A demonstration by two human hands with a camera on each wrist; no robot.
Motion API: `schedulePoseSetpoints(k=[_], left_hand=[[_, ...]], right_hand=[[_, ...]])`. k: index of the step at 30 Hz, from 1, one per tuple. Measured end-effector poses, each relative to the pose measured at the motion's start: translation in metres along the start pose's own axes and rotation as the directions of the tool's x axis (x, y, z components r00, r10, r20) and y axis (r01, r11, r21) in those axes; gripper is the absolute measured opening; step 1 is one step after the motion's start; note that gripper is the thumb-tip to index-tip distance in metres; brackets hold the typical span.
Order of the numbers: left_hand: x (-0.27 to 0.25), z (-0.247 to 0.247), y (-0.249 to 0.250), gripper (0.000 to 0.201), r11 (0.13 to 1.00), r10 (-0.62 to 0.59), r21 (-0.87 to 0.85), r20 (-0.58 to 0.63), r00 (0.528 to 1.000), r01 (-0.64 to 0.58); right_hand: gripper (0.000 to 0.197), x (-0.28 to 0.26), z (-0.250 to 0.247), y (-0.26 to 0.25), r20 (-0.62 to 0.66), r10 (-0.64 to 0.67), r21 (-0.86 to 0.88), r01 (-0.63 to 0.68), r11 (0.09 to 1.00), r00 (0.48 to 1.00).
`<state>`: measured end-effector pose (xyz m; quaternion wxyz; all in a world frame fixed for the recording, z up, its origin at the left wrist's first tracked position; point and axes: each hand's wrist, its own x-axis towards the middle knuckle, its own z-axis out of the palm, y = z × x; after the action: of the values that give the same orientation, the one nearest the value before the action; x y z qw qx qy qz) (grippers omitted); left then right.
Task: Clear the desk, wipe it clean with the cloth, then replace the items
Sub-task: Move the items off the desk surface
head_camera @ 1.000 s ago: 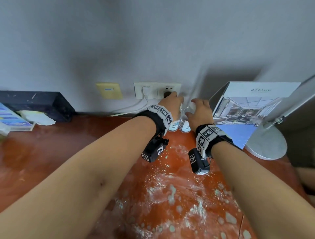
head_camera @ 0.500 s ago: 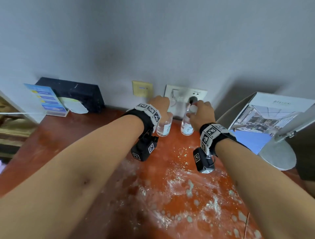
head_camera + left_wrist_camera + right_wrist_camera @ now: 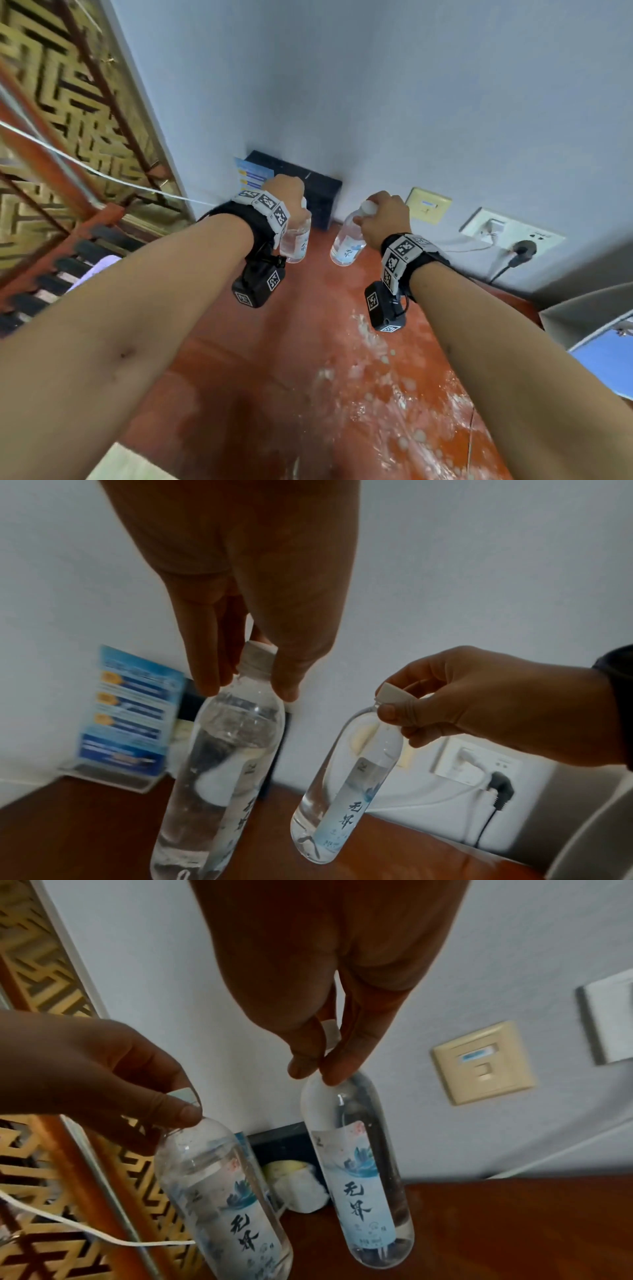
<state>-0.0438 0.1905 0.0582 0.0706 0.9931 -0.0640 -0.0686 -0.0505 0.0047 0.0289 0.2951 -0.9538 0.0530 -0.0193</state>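
Stretching under both arms is the red-brown desk (image 3: 260, 370), and its right part is covered with white foamy smears (image 3: 387, 387). Behind it stands the pale wall (image 3: 376, 85) with a white socket plate (image 3: 510, 233) and a beige plate (image 3: 428, 205). In the back corner a black box (image 3: 318, 192) stands against the wall, with a blue leaflet (image 3: 126, 712) in a clear stand just beside it.

The left hand (image 3: 284, 190) hangs one clear water bottle (image 3: 296, 241) above the desk; in the left wrist view the thumb and fingers (image 3: 209, 674) are closed around its white cap (image 3: 258, 657) and neck, pointing down. The right hand (image 3: 385, 216) holds a second water bottle (image 3: 347, 245) in the same way, pinching the cap (image 3: 390, 693) between the curled fingertips. Both bottles are lifted off the surface, near each other but apart, and the right one is tilted a little.
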Motion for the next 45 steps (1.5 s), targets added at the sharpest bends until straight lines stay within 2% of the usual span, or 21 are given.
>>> schedulePoseSetpoints(k=[5,8,15,20,25,28,33,38,45], left_hand=[[-0.002,-0.008,-0.081,0.026,0.994,-0.103,0.02,-0.013,0.995,0.103],[-0.005,-0.007,-0.115,0.022,0.989,-0.145,-0.017,-0.014,0.989,0.144],[0.0,0.008,-0.163,0.04,0.979,-0.187,-0.083,-0.01,0.982,0.185],[0.012,0.015,-0.187,0.035,0.975,-0.188,-0.123,0.0,0.982,0.187],[0.025,0.014,-0.201,0.051,0.955,-0.23,-0.185,0.023,0.973,0.23],[0.036,0.013,-0.205,0.047,0.948,-0.228,-0.216,0.053,0.972,0.234],[0.048,0.017,-0.206,0.04,0.938,-0.229,-0.261,0.029,0.973,0.229],[0.054,0.02,-0.199,0.039,0.934,-0.237,-0.273,0.009,0.971,0.23],[0.06,0.02,-0.199,0.038,0.921,-0.266,-0.299,-0.014,0.964,0.25]], right_hand=[[0.041,0.006,0.044,-0.063,0.056,-0.03,0.072,0.026,0.997,0.998],[0.04,0.011,0.068,-0.089,0.074,-0.058,0.051,0.055,0.997,0.996],[0.04,0.034,0.115,-0.136,0.15,-0.132,-0.021,0.136,0.99,0.98],[0.042,0.05,0.142,-0.164,0.173,-0.156,-0.01,0.16,0.987,0.972],[0.043,0.065,0.161,-0.18,0.198,-0.163,-0.02,0.171,0.985,0.966],[0.042,0.074,0.167,-0.187,0.209,-0.184,-0.008,0.19,0.982,0.96],[0.037,0.089,0.172,-0.193,0.219,-0.201,0.036,0.198,0.98,0.955],[0.04,0.093,0.175,-0.193,0.207,-0.206,0.066,0.197,0.978,0.956],[0.046,0.098,0.17,-0.186,0.278,-0.191,0.108,0.167,0.98,0.941]])
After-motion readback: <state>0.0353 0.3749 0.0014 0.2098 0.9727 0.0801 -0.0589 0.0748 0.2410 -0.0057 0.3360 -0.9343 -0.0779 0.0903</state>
